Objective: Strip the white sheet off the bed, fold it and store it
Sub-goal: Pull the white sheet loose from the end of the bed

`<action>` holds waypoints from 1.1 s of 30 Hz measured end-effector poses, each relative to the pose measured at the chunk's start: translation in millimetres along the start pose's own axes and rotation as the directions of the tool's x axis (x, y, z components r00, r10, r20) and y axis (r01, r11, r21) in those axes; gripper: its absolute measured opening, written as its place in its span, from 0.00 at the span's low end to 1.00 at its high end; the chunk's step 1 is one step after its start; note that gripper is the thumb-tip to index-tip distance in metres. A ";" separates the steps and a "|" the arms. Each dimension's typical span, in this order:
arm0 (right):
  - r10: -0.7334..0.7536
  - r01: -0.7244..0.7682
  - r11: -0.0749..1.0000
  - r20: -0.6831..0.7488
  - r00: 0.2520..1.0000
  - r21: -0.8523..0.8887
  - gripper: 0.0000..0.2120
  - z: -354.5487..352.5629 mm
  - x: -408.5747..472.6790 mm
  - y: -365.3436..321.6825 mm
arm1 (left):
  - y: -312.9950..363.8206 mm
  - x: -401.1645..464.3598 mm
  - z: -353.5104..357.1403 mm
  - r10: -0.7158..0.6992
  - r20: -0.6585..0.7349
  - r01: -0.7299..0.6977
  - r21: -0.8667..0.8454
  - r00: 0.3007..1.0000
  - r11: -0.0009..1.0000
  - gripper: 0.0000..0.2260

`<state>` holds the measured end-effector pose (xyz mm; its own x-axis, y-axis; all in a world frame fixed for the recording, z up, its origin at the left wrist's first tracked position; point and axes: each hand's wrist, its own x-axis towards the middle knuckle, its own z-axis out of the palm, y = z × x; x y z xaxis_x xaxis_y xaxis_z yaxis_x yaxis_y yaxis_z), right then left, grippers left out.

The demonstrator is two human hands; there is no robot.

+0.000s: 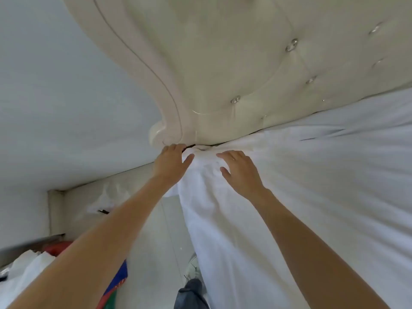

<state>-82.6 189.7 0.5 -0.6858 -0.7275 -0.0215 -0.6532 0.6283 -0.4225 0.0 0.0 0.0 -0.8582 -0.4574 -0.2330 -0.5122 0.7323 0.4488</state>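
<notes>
Fingers (176, 149) of the left hand (170, 162) pinched the soft, light white cotton sheet (278, 186) at its tucked corner, probably the best hold, while the right hand (239, 171) lay flat, gripping nothing.

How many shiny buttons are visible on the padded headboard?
6. Buttons on the headboard: one low near the sheet, one higher, one between, two near the right edge, one small. More may lie outside the view.

Sheet (312, 186) at the bed's head corner
It lies before the headboard (234, 63); left hand (170, 161) at the corner, right hand (239, 172) on it.
</notes>
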 end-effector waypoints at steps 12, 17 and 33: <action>-0.241 0.238 0.956 0.002 0.970 -0.173 0.02 44.5 16.5 35.5 | -35.5 -18.4 38.8 0.570 0.008 -0.569 -0.036 0.822 0.822 0.04; -0.228 0.257 0.962 0.237 0.944 -0.097 0.08 31.6 -33.9 49.6 | -27.5 -51.5 51.8 0.456 0.311 -0.475 -0.015 0.834 0.880 0.12; -0.173 0.182 0.975 0.080 0.982 -0.127 0.11 -6.7 -66.3 38.8 | -6.8 -81.8 31.3 0.043 0.651 0.171 -0.262 0.758 0.950 0.30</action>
<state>-64.6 264.1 -8.4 -0.5348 -0.8447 -0.0201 -0.8025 0.5152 -0.3009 72.6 48.2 -11.0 -0.6951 0.0133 -0.7188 -0.6242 0.4850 0.6126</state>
